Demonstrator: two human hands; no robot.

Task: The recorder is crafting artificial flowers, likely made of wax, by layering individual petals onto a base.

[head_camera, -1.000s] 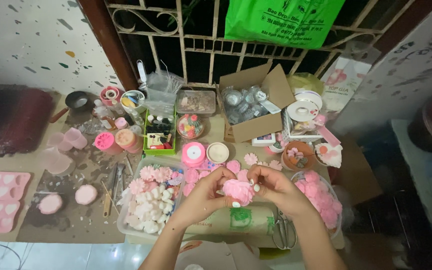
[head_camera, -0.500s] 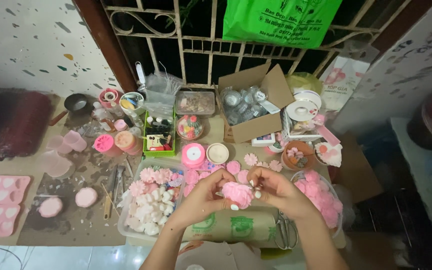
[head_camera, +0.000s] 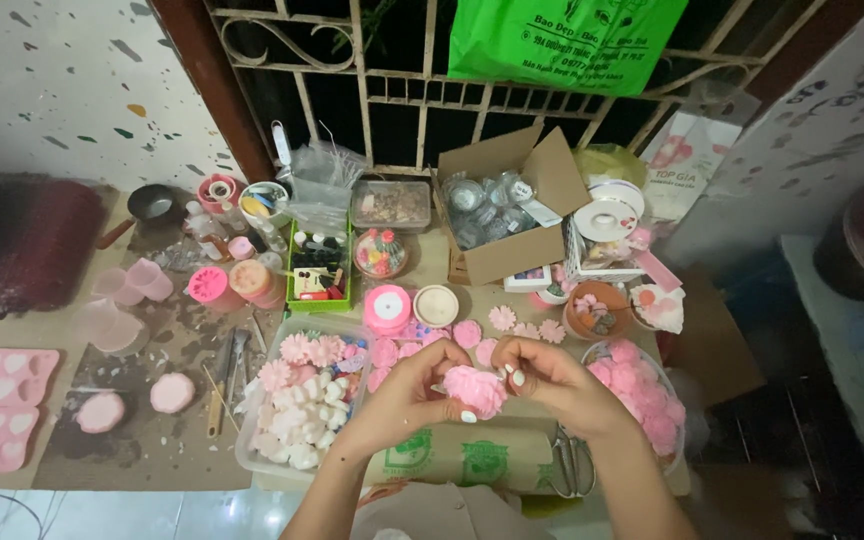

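Hands meet above a cluttered craft table point(head_camera: 152, 450): left hand point(head_camera: 407, 395) and right hand point(head_camera: 542, 378) both pinch a pink flower-shaped piece point(head_camera: 474, 388) between curled fingertips. It sits between a clear tray point(head_camera: 252, 455) of pink and white flowers and scissors point(head_camera: 570, 462).

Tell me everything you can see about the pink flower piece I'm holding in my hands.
The pink flower piece is a pale pink, rose-like lump with ruffled, petal-like folds and a matte, waxy or soapy look. It is held in the air above the brown paper sheet, pinched between the left hand and the right hand, whose fingertips grip its sides and top. Its underside is hidden.
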